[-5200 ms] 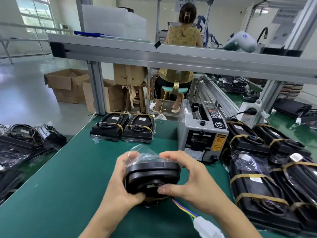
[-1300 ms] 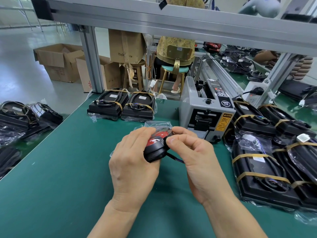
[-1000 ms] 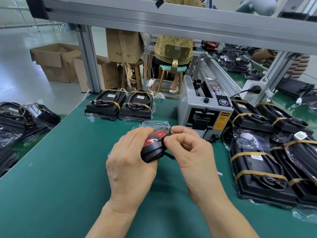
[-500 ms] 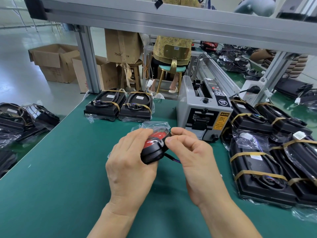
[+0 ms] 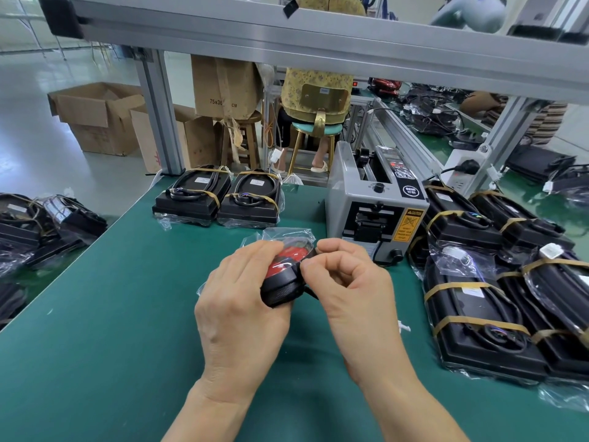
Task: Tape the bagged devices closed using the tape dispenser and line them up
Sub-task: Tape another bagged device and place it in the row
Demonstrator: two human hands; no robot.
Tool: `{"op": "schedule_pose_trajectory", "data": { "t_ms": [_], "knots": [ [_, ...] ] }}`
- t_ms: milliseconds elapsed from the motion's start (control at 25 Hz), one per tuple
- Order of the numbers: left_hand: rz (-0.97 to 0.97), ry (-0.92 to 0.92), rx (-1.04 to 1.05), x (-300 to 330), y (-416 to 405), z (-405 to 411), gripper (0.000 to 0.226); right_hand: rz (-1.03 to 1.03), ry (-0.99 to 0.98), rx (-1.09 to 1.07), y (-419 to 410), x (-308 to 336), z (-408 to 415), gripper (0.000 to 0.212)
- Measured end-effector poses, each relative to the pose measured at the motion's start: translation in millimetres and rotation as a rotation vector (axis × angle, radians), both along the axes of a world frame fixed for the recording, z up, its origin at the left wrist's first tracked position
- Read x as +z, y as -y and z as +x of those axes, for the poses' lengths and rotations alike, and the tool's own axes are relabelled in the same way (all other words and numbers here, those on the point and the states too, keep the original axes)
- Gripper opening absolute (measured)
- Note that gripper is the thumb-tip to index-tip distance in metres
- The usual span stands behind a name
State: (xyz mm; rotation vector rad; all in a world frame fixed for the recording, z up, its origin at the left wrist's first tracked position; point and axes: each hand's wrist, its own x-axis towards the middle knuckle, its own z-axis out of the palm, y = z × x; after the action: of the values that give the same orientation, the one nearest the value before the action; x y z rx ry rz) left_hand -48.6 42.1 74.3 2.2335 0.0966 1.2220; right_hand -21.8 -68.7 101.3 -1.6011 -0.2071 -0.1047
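A black device with a red part, inside a clear plastic bag [image 5: 283, 279], is held upright over the green table [image 5: 105, 314]. My left hand [image 5: 242, 304] wraps around its left side. My right hand [image 5: 353, 291] pinches the device's upper right edge, where a dark cable comes out. The grey tape dispenser [image 5: 376, 208] stands just behind my hands. Two taped bagged devices [image 5: 220, 199] lie side by side at the table's far edge.
A pile of bagged devices bound with tan tape [image 5: 497, 291] fills the right side of the table. More bagged devices [image 5: 41, 224] lie on the left bench. An aluminium frame beam [image 5: 318, 39] crosses overhead. A seated person [image 5: 315, 94] and cardboard boxes [image 5: 105, 116] are behind.
About five seconds ago both hands held the device flat by its sides; it has since been turned on edge, red part showing. Over the last second the hands barely moved.
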Motion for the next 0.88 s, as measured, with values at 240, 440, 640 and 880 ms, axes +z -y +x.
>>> {"op": "schedule_pose_trajectory", "data": {
  "t_ms": [240,440,640,880],
  "knots": [
    [0.007,-0.011,0.007,-1.1,-1.0,-0.3,0.044,0.1,-0.021,-0.065,1.1,-6.9,-1.4,0.02],
    [-0.001,-0.005,-0.001,0.8,-2.5,-0.4,0.04,0.123,-0.043,0.01,-6.5,-9.9,-0.2,0.029],
    [-0.027,0.006,0.0,-0.5,-3.6,-2.4,0.042,0.044,-0.067,0.071,-3.2,-6.3,2.5,0.035],
    [-0.057,0.027,-0.033,-7.6,-4.3,-5.2,0.039,-0.075,-0.119,0.184,6.7,-0.4,5.7,0.059]
  ]
}}
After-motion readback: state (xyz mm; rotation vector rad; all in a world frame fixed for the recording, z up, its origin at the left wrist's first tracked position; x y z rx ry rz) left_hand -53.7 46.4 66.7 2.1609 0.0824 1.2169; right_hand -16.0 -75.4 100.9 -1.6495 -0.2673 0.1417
